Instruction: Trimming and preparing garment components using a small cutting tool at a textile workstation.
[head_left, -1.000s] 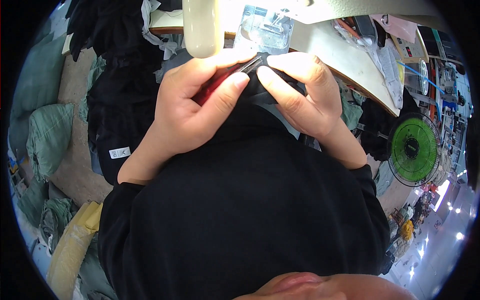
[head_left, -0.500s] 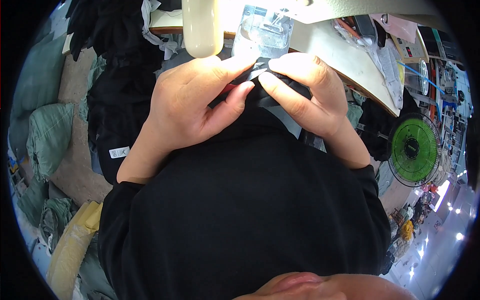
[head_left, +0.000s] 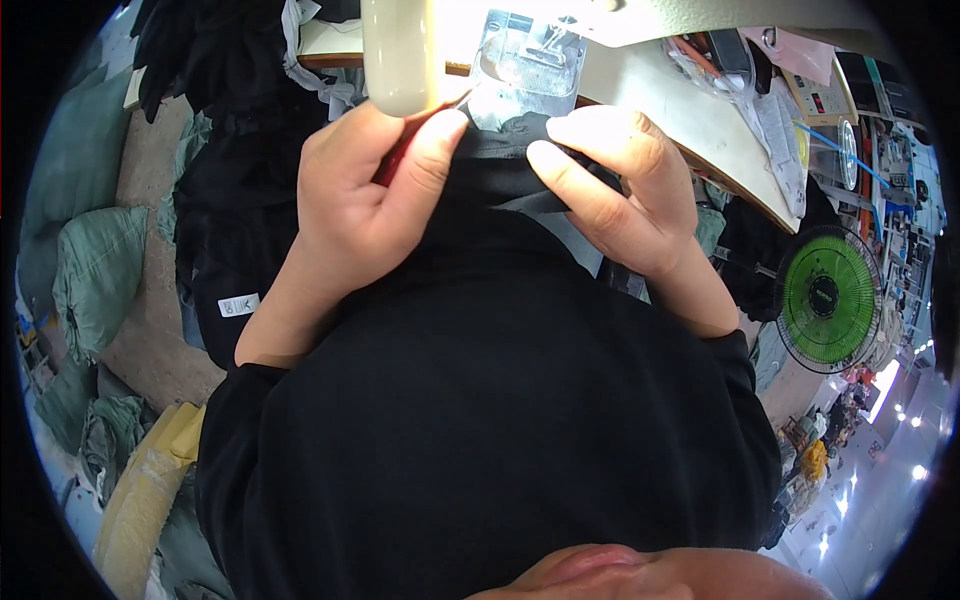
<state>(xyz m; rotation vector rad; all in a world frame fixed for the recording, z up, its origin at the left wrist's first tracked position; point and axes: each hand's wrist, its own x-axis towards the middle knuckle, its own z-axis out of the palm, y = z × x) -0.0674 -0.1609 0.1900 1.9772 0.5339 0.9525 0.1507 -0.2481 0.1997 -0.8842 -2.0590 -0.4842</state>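
Note:
My left hand (head_left: 362,200) is closed around a slim red tool (head_left: 400,152) with a thin pointed metal tip. Most of its handle is hidden in the palm, so I cannot tell its exact kind. Between my two hands hangs a piece of black cloth (head_left: 490,178) with a folded edge. Its right part is pinched between the thumb and forefinger of my right hand (head_left: 635,190). Just beyond the cloth lies the lit plate of a sewing machine (head_left: 520,85), with a presser foot (head_left: 548,38) above it.
A cream machine part (head_left: 400,60) hangs close above my left hand. The pale tabletop (head_left: 660,115) runs off to the right, holding tools and plastic bags. A green fan (head_left: 828,297) stands at the right. Dark garments (head_left: 235,190) and green sacks (head_left: 100,270) lie at the left.
My left hand has drawn away to the left from my right fingertips, carrying the red tool and turning it upward. More of the black cloth shows between the hands. My right hand has barely moved.

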